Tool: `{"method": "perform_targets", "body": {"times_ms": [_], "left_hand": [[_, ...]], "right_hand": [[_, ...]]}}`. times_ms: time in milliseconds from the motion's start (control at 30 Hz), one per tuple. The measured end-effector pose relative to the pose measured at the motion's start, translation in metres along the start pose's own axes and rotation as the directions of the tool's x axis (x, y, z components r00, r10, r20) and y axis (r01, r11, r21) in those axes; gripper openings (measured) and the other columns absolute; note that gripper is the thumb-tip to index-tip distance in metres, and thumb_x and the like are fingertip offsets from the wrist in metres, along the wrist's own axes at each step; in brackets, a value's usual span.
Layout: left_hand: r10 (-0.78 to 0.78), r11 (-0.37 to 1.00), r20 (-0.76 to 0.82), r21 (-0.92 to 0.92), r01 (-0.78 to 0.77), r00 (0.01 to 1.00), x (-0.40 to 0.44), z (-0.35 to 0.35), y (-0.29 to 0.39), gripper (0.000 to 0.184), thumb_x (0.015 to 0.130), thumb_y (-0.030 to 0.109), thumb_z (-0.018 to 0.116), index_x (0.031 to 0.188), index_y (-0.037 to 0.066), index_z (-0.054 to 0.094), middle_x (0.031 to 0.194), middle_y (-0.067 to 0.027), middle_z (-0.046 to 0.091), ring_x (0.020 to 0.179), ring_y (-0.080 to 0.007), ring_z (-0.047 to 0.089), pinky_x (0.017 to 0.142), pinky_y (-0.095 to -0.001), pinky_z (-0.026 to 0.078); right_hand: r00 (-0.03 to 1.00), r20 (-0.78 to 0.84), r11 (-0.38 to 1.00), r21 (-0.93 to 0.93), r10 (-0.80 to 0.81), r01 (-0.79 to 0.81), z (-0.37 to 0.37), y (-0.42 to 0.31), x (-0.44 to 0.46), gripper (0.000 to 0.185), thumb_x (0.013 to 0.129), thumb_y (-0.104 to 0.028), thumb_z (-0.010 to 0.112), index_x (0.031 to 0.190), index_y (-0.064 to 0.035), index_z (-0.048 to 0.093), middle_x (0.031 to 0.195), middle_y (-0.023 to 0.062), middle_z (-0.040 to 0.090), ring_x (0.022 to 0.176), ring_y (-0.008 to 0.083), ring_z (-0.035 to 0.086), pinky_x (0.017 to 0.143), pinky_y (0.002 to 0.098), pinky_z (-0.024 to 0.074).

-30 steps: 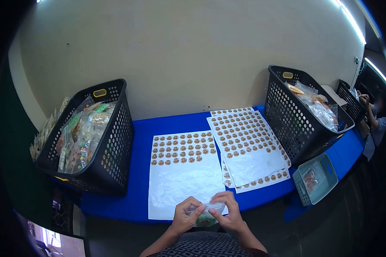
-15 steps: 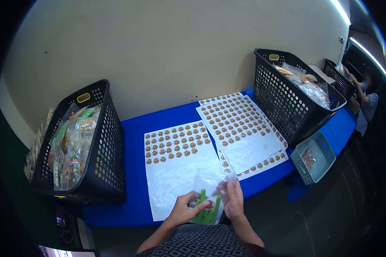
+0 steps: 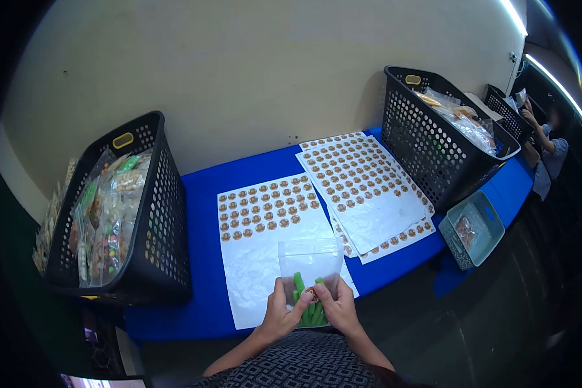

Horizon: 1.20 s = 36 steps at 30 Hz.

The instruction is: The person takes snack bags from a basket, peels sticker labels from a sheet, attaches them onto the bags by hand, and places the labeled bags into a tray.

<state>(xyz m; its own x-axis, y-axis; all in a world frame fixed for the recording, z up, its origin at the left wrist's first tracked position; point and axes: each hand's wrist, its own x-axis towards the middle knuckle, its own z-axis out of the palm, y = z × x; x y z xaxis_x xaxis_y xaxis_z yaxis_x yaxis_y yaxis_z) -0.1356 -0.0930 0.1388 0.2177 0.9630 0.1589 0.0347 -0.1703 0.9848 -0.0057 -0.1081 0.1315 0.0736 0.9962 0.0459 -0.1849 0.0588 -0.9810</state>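
Note:
A clear plastic pouch (image 3: 310, 257) with green sticks inside is held upright in front of my body, over the near edge of the sticker sheet. Gripping its left side is my left hand (image 3: 286, 312), its thumb on the front. My right hand (image 3: 338, 309) holds the right side, thumb also pressed to the front. Between the two thumbs sits a round brown sticker (image 3: 310, 295), partly covered by them. Beneath the pouch lies a white sheet (image 3: 255, 271) with rows of round stickers at its top and bare backing below.
More sticker sheets (image 3: 375, 226) overlap to the right on the blue-covered table (image 3: 204, 258). Black baskets of filled pouches stand left (image 3: 174, 239) and right (image 3: 427, 149). A small grey-green basket (image 3: 491, 242) holds a packet. Far right, another person (image 3: 553, 145) handles a pouch.
My right hand has come in from beside the pouch to grip its right side. The pouch now stands straighter and faces me, with both thumbs at the sticker.

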Motion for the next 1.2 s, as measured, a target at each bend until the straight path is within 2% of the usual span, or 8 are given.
{"method": "perform_targets", "body": {"times_ms": [300,500,600,767,900,1000,1100,1200], "left_hand": [[-0.089,0.981,-0.023,-0.176,0.083,0.996,-0.002,0.002,0.007,0.029,0.081,0.017,0.053,0.092,-0.005,0.037,0.083,-0.0149,0.056,0.076,-0.0161,0.056,0.067,-0.0268,0.045],[-0.02,1.0,0.114,-0.019,0.022,0.993,0.001,-0.002,0.002,0.041,0.079,0.025,0.056,0.102,-0.004,0.037,0.094,-0.0147,0.052,0.089,-0.0171,0.052,0.076,-0.029,0.041],[0.009,0.953,-0.067,-0.301,-0.029,0.998,0.01,0.003,-0.008,0.045,0.077,0.029,0.06,0.108,0.0,0.043,0.099,-0.0129,0.052,0.09,-0.0172,0.052,0.077,-0.0286,0.041],[-0.164,0.94,-0.266,-0.333,0.069,0.95,0.026,0.025,0.005,0.019,0.079,0.016,0.057,0.077,-0.002,0.059,0.067,-0.0075,0.059,0.066,-0.0115,0.057,0.061,-0.0219,0.045],[-0.102,0.983,-0.076,-0.158,0.089,0.992,0.029,0.055,0.002,0.013,0.078,0.012,0.058,0.075,-0.001,0.057,0.064,-0.0045,0.057,0.059,-0.0091,0.054,0.054,-0.0195,0.043],[-0.14,0.986,-0.178,-0.115,0.121,0.974,0.029,0.086,-0.001,0.026,0.075,0.015,0.062,0.093,-0.001,0.052,0.092,-0.0118,0.055,0.079,-0.0119,0.054,0.064,-0.0241,0.043],[0.21,0.978,-0.423,0.096,-0.187,0.881,0.036,0.108,0.0,0.054,0.072,0.022,0.065,0.113,-0.003,0.039,0.117,-0.0159,0.037,0.101,-0.0202,0.044,0.081,-0.0312,0.039],[0.261,0.926,0.048,0.269,-0.264,0.964,0.041,0.121,0.014,0.075,0.075,0.036,0.059,0.128,-0.002,0.021,0.128,-0.0198,0.024,0.116,-0.0295,0.031,0.094,-0.0362,0.028]], "right_hand": [[0.992,0.115,0.998,-0.02,-0.052,0.054,-0.004,0.005,-0.003,0.028,0.081,-0.021,0.055,0.094,0.0021,0.045,0.086,0.0082,0.056,0.08,0.0089,0.052,0.071,0.0232,0.0417],[0.99,0.141,0.998,0.065,0.013,-0.022,-0.017,0.0,0.006,0.032,0.078,-0.019,0.059,0.098,0.0015,0.044,0.088,0.008,0.055,0.082,0.0109,0.052,0.073,0.0235,0.0412],[0.963,0.249,0.988,-0.138,0.103,-0.069,-0.032,-0.01,0.009,0.034,0.073,-0.021,0.065,0.095,-0.0003,0.05,0.083,0.0063,0.057,0.076,0.0094,0.053,0.066,0.0228,0.043],[0.916,0.401,0.977,-0.201,0.019,0.068,-0.057,-0.013,0.019,0.034,0.073,-0.023,0.065,0.096,-0.0013,0.053,0.083,0.0077,0.059,0.077,0.0112,0.055,0.069,0.0246,0.0444],[0.961,0.263,0.997,-0.029,0.081,-0.076,-0.078,-0.017,0.028,0.032,0.076,-0.02,0.062,0.099,-0.0004,0.053,0.086,0.0087,0.059,0.08,0.0116,0.055,0.07,0.0244,0.0446],[0.965,0.258,0.998,-0.061,0.038,-0.024,-0.1,-0.01,0.038,0.028,0.084,-0.016,0.05,0.106,0.002,0.05,0.092,0.0083,0.059,0.082,0.0115,0.055,0.069,0.0236,0.0452],[0.997,0.055,0.996,0.071,-0.052,0.048,-0.109,-0.027,0.047,0.028,0.087,-0.017,0.043,0.106,0.0027,0.05,0.094,0.0089,0.058,0.083,0.0116,0.054,0.071,0.0241,0.0445],[0.942,0.275,0.976,-0.049,-0.193,0.214,-0.124,-0.038,0.05,0.045,0.088,-0.034,0.034,0.113,0.0018,0.045,0.114,0.0165,0.043,0.105,0.0218,0.042,0.088,0.0322,0.0326]]}}
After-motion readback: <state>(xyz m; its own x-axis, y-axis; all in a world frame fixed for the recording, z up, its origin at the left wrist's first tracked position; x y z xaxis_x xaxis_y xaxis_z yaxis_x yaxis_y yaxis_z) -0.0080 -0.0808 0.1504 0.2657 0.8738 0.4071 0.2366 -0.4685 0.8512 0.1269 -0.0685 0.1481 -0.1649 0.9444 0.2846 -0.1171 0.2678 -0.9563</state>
